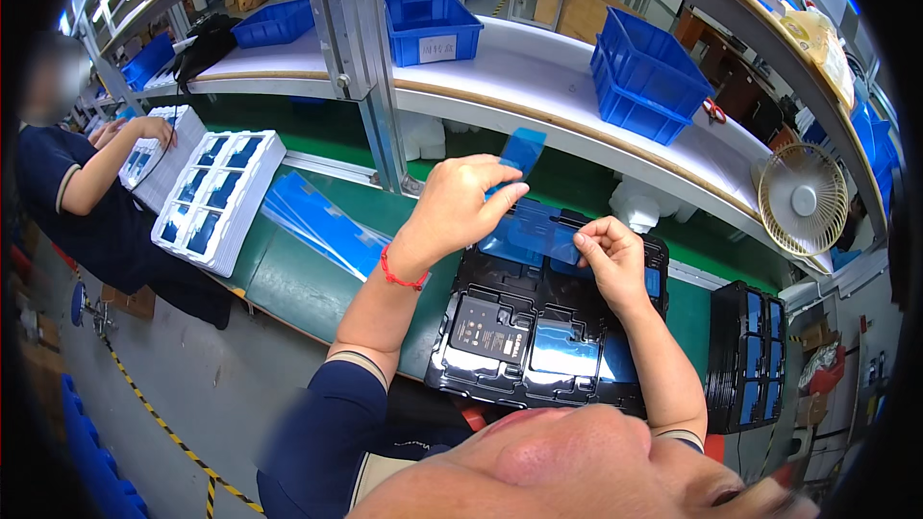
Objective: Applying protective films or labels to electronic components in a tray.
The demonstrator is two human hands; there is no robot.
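Above the far part of a black plastic tray, my left hand pinches a piece of translucent blue film between thumb and fingers. My right hand is closed at the fingertips on the edge of a clear bluish film sheet, which stretches toward the left hand over the tray. Whether the two films are joined is hidden by the left hand. In the tray's near left pocket lies a flat black battery with white print. Shiny blue-filmed flat pieces fill other pockets.
Blue film strips lie fanned out on the green bench. White trays are stacked left, near a co-worker. Black trays are stacked right. Blue bins and a fan stand beyond.
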